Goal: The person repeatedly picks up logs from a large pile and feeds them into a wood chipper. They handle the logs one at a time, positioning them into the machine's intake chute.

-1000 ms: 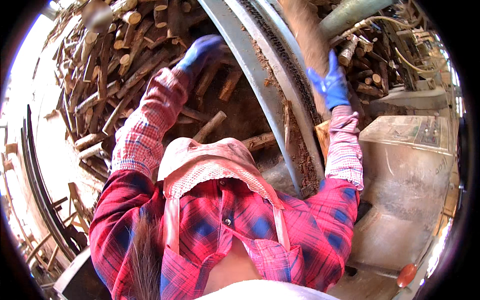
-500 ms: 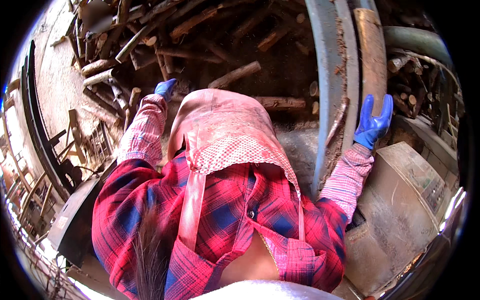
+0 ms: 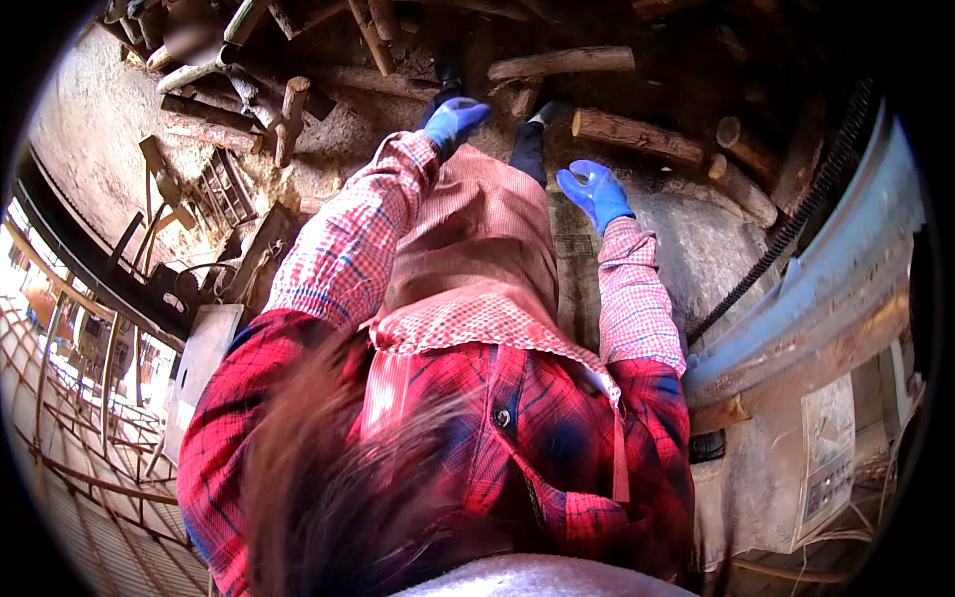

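Both my hands wear blue gloves. My left hand (image 3: 456, 121) reaches forward over the apron (image 3: 473, 234), its fingers stretched to the right, with nothing visible in them. To its right, my right hand (image 3: 597, 194) is held above the floor, thumb and fingers apart in a loose curve around nothing. Closest to the right hand lies a cut log (image 3: 637, 137), just beyond the fingertips and apart from them. Farther forward, another log (image 3: 562, 63) lies crosswise. A paler log (image 3: 744, 189) rests on the floor to the right.
At my right runs a blue metal beam (image 3: 831, 289), with a black coiled hose (image 3: 786, 234) beside it. Below the beam stands a panel with buttons (image 3: 826, 458). More logs (image 3: 234, 85) are heaped at the far left. A metal mesh (image 3: 90, 468) fills the lower left.
My right hand has left the log beside the blue beam and moved inward. My left hand has also come inward. The view has turned left, so the beam now appears farther right.
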Demonstrator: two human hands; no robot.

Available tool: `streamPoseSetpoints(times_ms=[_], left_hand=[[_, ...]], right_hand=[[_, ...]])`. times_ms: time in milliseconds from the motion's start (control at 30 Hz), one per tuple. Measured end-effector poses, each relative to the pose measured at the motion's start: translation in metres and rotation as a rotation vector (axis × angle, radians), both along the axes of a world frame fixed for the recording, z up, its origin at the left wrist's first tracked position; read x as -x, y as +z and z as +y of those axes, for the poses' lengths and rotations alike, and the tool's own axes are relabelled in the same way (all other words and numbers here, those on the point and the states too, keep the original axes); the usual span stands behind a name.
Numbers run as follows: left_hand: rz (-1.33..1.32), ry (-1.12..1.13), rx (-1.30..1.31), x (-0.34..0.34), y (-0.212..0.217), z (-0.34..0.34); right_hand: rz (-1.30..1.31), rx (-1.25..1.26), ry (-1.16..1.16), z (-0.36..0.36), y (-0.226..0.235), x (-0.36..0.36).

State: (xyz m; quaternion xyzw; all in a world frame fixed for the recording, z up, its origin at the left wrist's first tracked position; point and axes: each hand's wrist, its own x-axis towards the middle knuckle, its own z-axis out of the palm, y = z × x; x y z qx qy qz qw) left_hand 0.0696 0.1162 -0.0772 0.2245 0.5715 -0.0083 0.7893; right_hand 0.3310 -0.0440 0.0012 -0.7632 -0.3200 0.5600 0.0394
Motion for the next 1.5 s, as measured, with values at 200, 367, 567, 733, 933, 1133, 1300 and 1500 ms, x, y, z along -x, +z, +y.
streamPoseSetpoints(times_ms=[200,367,567,733,933,1133,1300,1500], left_hand=[[0.283,-0.316,-0.233,0.059,-0.028,0.02],[0.541,-1.173,-0.67,0.014,-0.094,0.121],[0.166,-1.633,-1.543,-0.075,-0.222,0.199],[-0.135,-1.906,-1.397,-0.101,-0.277,0.187],[-0.599,-1.788,-1.362,-0.113,-0.236,0.196],[-0.517,-0.933,-0.86,-0.067,-0.078,0.152],[-0.244,-0.183,-0.058,-0.042,0.097,0.084],[-0.467,0.244,-0.248,-0.052,0.193,0.027]], right_hand=[[-0.085,-0.047,0.054,0.028,-0.054,-0.024],[-0.544,0.095,0.692,0.113,-0.132,-0.061],[-0.534,0.326,1.149,0.164,-0.218,-0.111],[-0.423,0.222,0.956,0.139,-0.265,-0.129],[0.216,0.531,0.556,0.017,-0.22,-0.085],[0.754,0.365,-0.879,-0.034,-0.052,-0.036],[0.451,-0.08,-1.067,0.023,0.08,0.038],[0.569,-0.464,-0.966,0.073,0.148,0.051]])
